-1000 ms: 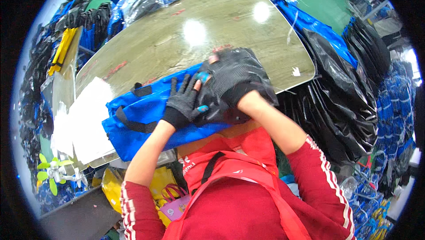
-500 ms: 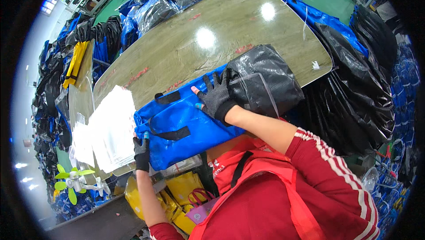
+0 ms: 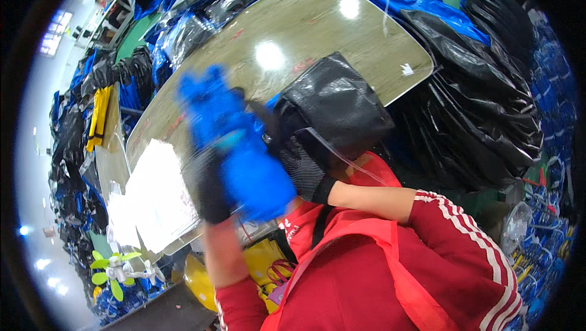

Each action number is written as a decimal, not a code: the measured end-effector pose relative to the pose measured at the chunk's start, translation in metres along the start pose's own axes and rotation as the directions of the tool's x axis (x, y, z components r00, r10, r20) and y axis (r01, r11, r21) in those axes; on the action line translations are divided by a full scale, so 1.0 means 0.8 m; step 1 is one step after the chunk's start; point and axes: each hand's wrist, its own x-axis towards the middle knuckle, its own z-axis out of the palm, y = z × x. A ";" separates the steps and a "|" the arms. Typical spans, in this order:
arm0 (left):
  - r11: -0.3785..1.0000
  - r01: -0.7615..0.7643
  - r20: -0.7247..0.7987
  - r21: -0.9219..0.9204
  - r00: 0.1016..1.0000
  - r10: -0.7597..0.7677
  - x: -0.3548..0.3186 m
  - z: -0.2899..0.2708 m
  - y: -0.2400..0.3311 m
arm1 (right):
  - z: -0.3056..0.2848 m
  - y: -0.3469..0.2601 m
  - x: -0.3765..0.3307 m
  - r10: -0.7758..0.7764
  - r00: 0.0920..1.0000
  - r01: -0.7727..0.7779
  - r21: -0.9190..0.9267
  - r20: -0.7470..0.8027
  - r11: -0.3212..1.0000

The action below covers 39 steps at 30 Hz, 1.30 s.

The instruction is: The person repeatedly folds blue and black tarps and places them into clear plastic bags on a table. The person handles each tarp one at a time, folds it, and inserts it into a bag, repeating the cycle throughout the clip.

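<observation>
A large blue-and-black bag [image 3: 256,178] of shiny woven plastic is folded and partly raised over the near edge of the table. My left hand [image 3: 210,181], in a black fingerless glove, is closed on its blue part, which is smeared by motion. The black part [image 3: 332,105] stands up bulging on the right, with a thin clear strip hanging from it. Against the bag's middle, below the black part, lies my gloved right hand [image 3: 302,169]. Its fingers blend into the dark material and are partly hidden.
A wood-patterned table [image 3: 311,19] carries a stack of white sheets [image 3: 162,193] at its left. Black and blue bags [image 3: 470,105] pile up beyond the right edge and along the far side. A small green-bladed fan [image 3: 115,270] sits at lower left, near yellow bags [image 3: 262,258].
My left hand has lifted the bag's blue end and swung it inward to the right. My right hand has drawn back toward me from lying flat on top. The black part has tipped up.
</observation>
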 end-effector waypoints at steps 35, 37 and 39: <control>0.832 0.487 0.804 -0.267 0.588 -0.086 0.149 0.013 -0.109 | -0.330 0.072 -0.032 0.052 0.960 0.039 0.313 -0.276 0.949; 0.713 0.298 0.605 -0.634 0.765 0.219 0.096 0.008 -0.153 | -0.305 0.077 -0.024 0.446 0.866 -0.182 0.689 -0.225 0.701; 0.593 0.033 0.307 -0.804 0.878 0.368 0.056 -0.007 -0.211 | -0.273 0.089 -0.003 0.559 0.813 -0.212 0.809 -0.165 0.548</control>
